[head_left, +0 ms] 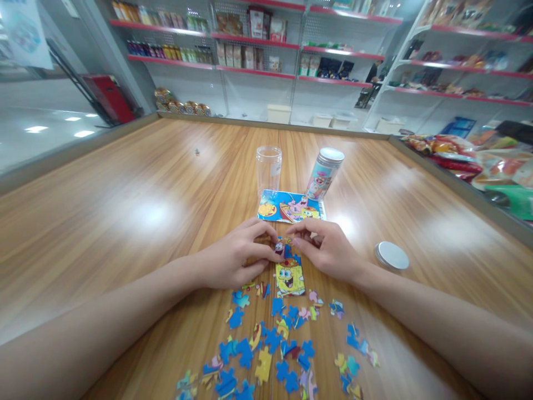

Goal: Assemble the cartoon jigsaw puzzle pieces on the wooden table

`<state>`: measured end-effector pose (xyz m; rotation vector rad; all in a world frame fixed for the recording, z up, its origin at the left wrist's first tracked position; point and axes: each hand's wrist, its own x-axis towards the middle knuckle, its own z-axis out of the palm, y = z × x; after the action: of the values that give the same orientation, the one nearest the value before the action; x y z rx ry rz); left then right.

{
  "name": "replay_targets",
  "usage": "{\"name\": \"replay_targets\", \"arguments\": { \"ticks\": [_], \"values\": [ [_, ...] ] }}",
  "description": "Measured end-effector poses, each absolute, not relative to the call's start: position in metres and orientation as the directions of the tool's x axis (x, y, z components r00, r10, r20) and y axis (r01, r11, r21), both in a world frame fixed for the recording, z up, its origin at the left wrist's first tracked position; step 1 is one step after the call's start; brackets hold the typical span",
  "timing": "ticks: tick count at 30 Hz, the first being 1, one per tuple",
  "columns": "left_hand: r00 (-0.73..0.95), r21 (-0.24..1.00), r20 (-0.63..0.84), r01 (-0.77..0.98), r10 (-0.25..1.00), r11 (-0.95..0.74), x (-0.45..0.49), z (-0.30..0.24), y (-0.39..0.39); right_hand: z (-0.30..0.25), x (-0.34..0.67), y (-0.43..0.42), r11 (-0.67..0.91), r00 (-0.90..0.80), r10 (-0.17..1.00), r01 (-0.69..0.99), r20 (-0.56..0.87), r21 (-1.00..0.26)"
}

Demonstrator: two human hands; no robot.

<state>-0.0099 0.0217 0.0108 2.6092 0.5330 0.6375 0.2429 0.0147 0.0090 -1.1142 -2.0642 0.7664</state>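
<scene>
On the wooden table lies a partly joined jigsaw puzzle (290, 278) with a yellow cartoon face. My left hand (244, 253) is at its upper left edge, thumb and forefinger closed about a jigsaw puzzle piece (279, 248) with a pink face. At the upper right, my right hand (327, 247) curls inward, its thumb and forefinger nearly together on a small puzzle piece (290, 241), mostly hidden by the fingers. Loose puzzle pieces (272, 339) lie scattered nearer to me. Just beyond the hands rests a picture card (291, 206).
A clear plastic jar (268, 169) stands upright behind the card, left of a printed canister (325, 175) with a silver lid. A round metal lid (392, 255) lies at the right. Bagged goods (453, 153) sit beyond the table's right edge; stocked shelves (258, 41) line the back.
</scene>
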Motion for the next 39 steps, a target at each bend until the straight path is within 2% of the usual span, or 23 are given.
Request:
{"name": "replay_targets", "arguments": {
  "ticks": [3, 5, 15, 22, 27, 34, 37, 39],
  "values": [
    [0.815, 0.472, 0.360, 0.260, 0.454, -0.842, -0.009, 0.011, 0.022, 0.010, 0.247, 0.014, 0.518, -0.400, 0.852, 0.551, 0.338, -0.654],
    [0.807, 0.475, 0.373, 0.258, 0.458, -0.841, -0.009, 0.011, 0.022, 0.010, 0.250, 0.015, 0.519, -0.399, 0.854, 0.609, 0.333, -0.600],
    [0.796, 0.464, 0.411, 0.237, 0.444, -0.854, -0.007, 0.010, 0.023, 0.012, 0.254, 0.014, 0.449, -0.397, 0.893, 0.764, 0.212, -0.463],
    [0.796, 0.449, 0.421, 0.235, 0.436, -0.862, -0.007, 0.009, 0.024, 0.024, 0.261, 0.019, 0.453, -0.471, 0.881, 0.818, 0.041, -0.355],
    [0.797, 0.447, 0.423, 0.231, 0.431, -0.864, -0.008, 0.008, 0.025, 0.030, 0.268, 0.021, 0.536, -0.618, 0.782, 0.734, -0.082, -0.418],
    [0.788, 0.479, 0.425, 0.221, 0.445, -0.850, -0.007, 0.008, 0.024, 0.049, 0.269, 0.017, 0.564, -0.735, 0.621, 0.660, -0.273, -0.496],
    [0.768, 0.565, 0.407, 0.214, 0.495, -0.797, -0.008, 0.010, 0.024, 0.050, 0.268, 0.018, 0.509, -0.741, 0.593, 0.647, -0.313, -0.567],
    [0.732, 0.683, 0.386, 0.181, 0.561, -0.707, -0.010, 0.012, 0.026, 0.046, 0.269, 0.020, 0.450, -0.735, 0.588, 0.643, -0.336, -0.619]
  ]
}}
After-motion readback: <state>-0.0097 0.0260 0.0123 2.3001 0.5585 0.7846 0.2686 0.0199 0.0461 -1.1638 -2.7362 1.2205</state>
